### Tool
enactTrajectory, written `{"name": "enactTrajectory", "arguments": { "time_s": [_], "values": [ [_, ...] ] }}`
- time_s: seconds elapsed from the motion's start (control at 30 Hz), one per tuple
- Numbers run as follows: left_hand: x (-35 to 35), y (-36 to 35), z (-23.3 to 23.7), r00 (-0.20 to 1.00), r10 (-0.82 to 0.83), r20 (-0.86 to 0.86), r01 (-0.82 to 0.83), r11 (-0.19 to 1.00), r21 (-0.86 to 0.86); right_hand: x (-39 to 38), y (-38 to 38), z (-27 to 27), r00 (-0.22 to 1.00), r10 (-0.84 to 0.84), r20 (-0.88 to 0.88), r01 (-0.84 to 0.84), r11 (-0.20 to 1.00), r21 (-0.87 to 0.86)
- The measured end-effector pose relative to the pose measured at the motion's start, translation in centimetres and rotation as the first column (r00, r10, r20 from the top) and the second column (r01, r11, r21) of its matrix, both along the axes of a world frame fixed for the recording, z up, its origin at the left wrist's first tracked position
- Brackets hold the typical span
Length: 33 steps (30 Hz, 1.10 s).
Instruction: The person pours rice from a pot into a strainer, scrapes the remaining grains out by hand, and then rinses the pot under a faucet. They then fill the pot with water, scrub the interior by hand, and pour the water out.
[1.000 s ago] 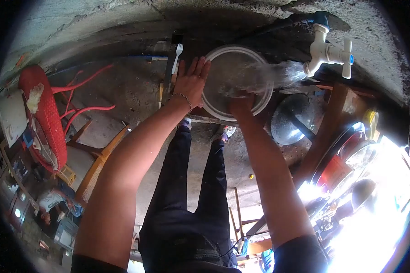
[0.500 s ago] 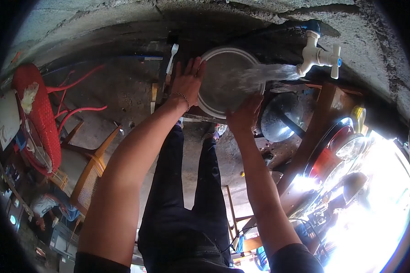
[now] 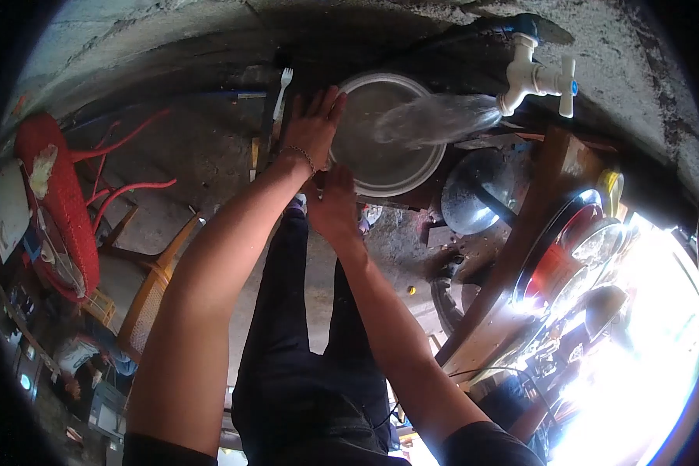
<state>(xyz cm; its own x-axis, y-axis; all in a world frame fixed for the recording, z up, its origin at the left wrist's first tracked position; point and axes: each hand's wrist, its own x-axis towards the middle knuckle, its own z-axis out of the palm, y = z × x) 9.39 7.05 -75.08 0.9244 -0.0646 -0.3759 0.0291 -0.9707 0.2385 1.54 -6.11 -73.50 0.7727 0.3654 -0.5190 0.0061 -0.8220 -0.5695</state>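
A round vessel with a pale rim (image 3: 396, 192) stands below a white tap (image 3: 524, 78), and running water (image 3: 443, 120) pours into it. My left hand (image 3: 316, 128) lies along the vessel's left edge, fingers stretched upward and fingertips right at the rim. Just beneath, my right hand (image 3: 335, 203) has its fingertips at the lower left of the rim, close to my left wrist. Its fingers point up and are partly dark in shadow. Beyond my left fingers is a white plastic fork (image 3: 283, 89).
A shiny metal bowl-shaped thing (image 3: 474, 194) sits right of the vessel, beside a wooden beam (image 3: 512, 268). Dishes (image 3: 571, 248) stand farther right. A red chair (image 3: 62, 202) and a wooden chair (image 3: 159, 279) are at left. A concrete wall (image 3: 163, 46) rises behind.
My right hand has moved left along the rim, from the lower right of the vessel to beside my left hand. The water still runs.
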Motion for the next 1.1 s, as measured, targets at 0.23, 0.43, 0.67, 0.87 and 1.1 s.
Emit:
{"name": "enactTrajectory", "arguments": {
  "time_s": [0.23, 0.43, 0.67, 0.87, 1.1],
  "values": [
    [0.8, 0.4, 0.8, 0.999, 0.009, -0.051, -0.011, 0.999, -0.045, 1.3, -1.5, 0.4, 0.986, -0.111, 0.124, 0.062, 0.936, 0.347],
    [0.6, 0.2, 1.2, 0.997, 0.025, -0.078, -0.03, 0.998, -0.064, 2.3, -10.7, 0.5, 0.983, 0.051, 0.179, -0.045, 0.998, -0.036],
    [0.6, 0.2, 1.0, 0.998, 0.005, -0.07, -0.007, 1.0, -0.025, 4.2, -10.3, -0.4, 0.988, 0.036, 0.149, -0.04, 0.999, 0.024],
    [0.5, 0.6, 0.2, 1.0, 0.004, -0.02, -0.006, 0.998, -0.061, 4.8, -4.6, -4.6, 0.986, -0.144, -0.083, 0.165, 0.913, 0.373],
    [0.3, 1.0, 0.5, 0.998, 0.005, -0.061, -0.013, 0.992, -0.123, 4.1, -7.9, -3.4, 0.998, 0.001, 0.068, -0.014, 0.981, 0.192]
  ]
}}
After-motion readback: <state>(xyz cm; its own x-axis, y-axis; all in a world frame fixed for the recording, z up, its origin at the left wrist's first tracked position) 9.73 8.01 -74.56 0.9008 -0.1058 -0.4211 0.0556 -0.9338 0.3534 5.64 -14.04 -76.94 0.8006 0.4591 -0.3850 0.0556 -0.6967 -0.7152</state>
